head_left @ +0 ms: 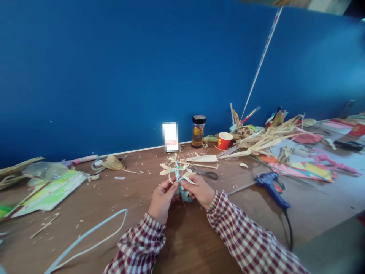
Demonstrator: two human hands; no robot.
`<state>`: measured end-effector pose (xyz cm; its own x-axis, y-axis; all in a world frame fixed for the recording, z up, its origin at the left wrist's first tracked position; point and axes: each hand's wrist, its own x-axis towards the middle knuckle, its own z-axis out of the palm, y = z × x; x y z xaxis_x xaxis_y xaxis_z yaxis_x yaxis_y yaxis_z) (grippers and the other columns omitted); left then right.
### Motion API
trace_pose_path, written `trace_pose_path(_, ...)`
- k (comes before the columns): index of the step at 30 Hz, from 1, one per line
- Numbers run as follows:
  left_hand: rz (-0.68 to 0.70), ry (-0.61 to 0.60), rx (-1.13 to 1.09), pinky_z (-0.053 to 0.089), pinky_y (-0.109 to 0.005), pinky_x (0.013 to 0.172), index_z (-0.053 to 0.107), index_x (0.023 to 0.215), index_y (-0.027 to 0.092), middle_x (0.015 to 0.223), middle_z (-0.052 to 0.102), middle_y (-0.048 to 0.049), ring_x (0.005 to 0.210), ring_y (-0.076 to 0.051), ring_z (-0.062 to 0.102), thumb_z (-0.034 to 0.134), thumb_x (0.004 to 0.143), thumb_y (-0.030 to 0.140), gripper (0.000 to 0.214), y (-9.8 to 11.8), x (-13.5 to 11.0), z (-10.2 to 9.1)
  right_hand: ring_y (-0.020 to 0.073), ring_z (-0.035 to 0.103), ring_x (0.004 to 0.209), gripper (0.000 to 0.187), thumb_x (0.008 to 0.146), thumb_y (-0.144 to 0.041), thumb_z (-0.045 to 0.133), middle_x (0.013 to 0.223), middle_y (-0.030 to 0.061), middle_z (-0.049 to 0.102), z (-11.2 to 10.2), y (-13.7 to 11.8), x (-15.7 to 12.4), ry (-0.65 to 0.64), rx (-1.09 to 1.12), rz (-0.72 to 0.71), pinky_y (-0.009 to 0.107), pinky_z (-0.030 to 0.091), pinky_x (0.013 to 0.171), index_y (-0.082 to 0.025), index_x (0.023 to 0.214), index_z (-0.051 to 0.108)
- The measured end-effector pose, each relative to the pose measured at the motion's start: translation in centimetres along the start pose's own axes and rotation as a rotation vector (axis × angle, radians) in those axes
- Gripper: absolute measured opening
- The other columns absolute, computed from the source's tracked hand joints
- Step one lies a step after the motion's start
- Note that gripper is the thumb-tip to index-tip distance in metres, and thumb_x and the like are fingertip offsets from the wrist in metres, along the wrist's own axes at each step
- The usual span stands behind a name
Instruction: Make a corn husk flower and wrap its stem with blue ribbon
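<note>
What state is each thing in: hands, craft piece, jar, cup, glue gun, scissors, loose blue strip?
Left hand: pinching the craft piece
Right hand: pinching it too
Craft piece: held in both hands, partly hidden
Jar: upright, lid on
Red cup: upright, uncovered
Glue gun: lying down, cord attached; power unclear
Scissors: lying down; open or shut unclear
Blue strip: bent back

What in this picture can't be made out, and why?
All in the head view:
Left hand, right hand: some fingers, hidden behind the hands themselves and the corn-husk craft piece.
Pixelated white patch: its content, masked by blocks.
Red paper cup: yellow print, too small to read.
Light-blue strip: where it continues, cut off by the bottom edge.
</note>
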<state>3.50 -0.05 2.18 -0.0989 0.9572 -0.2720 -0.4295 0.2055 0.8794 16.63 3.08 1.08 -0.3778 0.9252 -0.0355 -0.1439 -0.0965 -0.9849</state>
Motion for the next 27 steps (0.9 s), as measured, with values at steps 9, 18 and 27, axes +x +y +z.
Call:
trace_pose_path(9,-0.072,0.042,-0.084,0.051,-0.02,0.052,0.066,0.076,0.012,0.065,0.066,-0.0025,0.056,-0.01,0.06,0.071,0.061,0.014,0.016,1.0,0.1,-0.3,0.0012,0.035,0.038,0.031,0.069,-0.037,0.065,0.062,-0.0044,0.053,-0.3,0.0,0.1,0.008,0.002,0.009,0.014,0.025,0.034,-0.016,0.089,0.054)
trace_pose_path(18,-0.096,-0.01,-0.169,0.048,-0.014,0.046,0.061,0.081,0.014,0.067,0.064,-0.0006,0.049,-0.005,0.055,0.063,0.07,0.009,0.013,2.2,0.4,-1.3,0.0004,0.032,0.038,0.026,0.069,-0.033,0.064,0.073,-0.001,0.058,-0.9,-0.7,0.1,0.052,-0.11,-0.001,0.014,0.024,0.033,-0.015,0.086,0.056)
trace_pose_path(27,-0.168,-0.209,-0.273,0.052,-0.019,0.062,0.061,0.087,0.016,0.081,0.065,-0.0019,0.064,-0.008,0.06,0.064,0.07,0.01,0.018,1.5,0.8,-1.8,0.0027,0.041,0.041,0.027,0.068,-0.034,0.064,0.062,-0.003,0.054,-0.8,0.0,0.2,0.073,-0.08,0.023,0.015,0.032,0.037,-0.014,0.086,0.059)
